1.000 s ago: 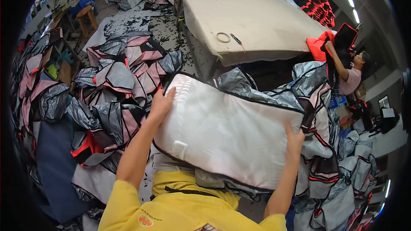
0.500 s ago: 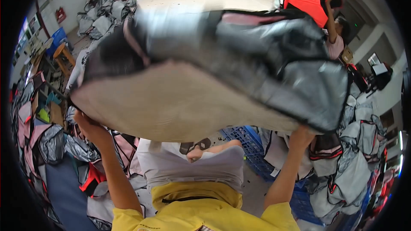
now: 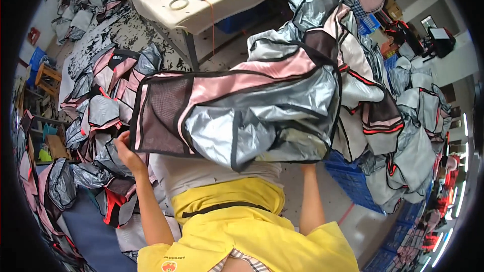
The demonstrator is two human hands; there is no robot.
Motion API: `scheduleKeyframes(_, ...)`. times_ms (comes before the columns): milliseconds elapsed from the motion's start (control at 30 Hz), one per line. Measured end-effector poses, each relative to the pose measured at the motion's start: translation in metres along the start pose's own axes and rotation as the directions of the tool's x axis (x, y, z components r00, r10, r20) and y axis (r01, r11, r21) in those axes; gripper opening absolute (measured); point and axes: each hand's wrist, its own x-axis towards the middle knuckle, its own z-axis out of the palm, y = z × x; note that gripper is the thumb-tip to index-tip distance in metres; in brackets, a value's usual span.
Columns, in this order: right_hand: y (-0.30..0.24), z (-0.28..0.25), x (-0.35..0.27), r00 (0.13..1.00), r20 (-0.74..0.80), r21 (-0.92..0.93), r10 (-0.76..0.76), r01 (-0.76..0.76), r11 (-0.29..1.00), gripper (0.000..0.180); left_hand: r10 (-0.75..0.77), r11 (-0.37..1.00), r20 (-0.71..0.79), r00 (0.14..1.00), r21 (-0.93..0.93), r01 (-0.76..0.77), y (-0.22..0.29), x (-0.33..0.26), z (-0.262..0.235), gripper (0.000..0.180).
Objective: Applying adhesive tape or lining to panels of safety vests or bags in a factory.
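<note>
Both forearms come up from lower edge, bare, short yellow sleeves at upper arms.

L arm: elbow bent, forearm rising steeply, angled slightly outward to person's left. Left hand [image 3: 127,152] raised approx. chest height, wrist cocked back, fingers curled closed in a pinch grip; thumb side faces up. Knuckles and back of hand visible.

R arm: forearm near vertical, elbow low by the torso. Right hand not visible, hidden above the wrist behind what it lifts; grip state cannot be confirmed.

Arms well apart, approx. shoulder width or wider. Both raised in front of torso, L hand lower-outboard of R wrist line.
</note>
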Motion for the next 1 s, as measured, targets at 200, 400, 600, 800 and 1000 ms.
scheduleKeyframes(200, -0.075, -0.041, 0.034, 0.998, 0.022, 0.011, 0.062, -0.063, 0.998, 0.057, 0.338, 0.919, 0.236, 0.911, 0.124, -0.374, 0.114, -0.016, 0.030, 0.037)
scheduleKeyframes(400, -0.050, -0.052, 0.041, 0.995, -0.055, -0.107, -0.077, 0.071, 0.992, 0.056, 0.654, 0.697, 0.587, 0.477, -0.223, -0.681, 0.208, -0.057, 0.081, 0.083)
scheduleKeyframes(600, -0.142, -0.157, 0.055, 0.968, 0.123, -0.204, 0.217, -0.189, 0.961, 0.050, 0.354, 0.930, 0.656, 0.667, -0.168, -0.328, 0.174, -0.051, 0.096, 0.014)
scheduleKeyframes(800, -0.289, -0.222, 0.056, 0.876, -0.483, 0.199, 0.015, 0.094, 0.976, 0.047, 0.167, 0.978, 0.606, 0.778, -0.200, -0.054, 0.176, -0.053, 0.138, 0.024)
scheduleKeyframes(1000, -0.255, -0.176, 0.116, 0.904, -0.420, 0.256, 0.081, 0.032, 0.966, 0.035, -0.199, 0.897, 0.663, 0.722, -0.174, 0.407, 0.141, -0.021, 0.162, 0.048)
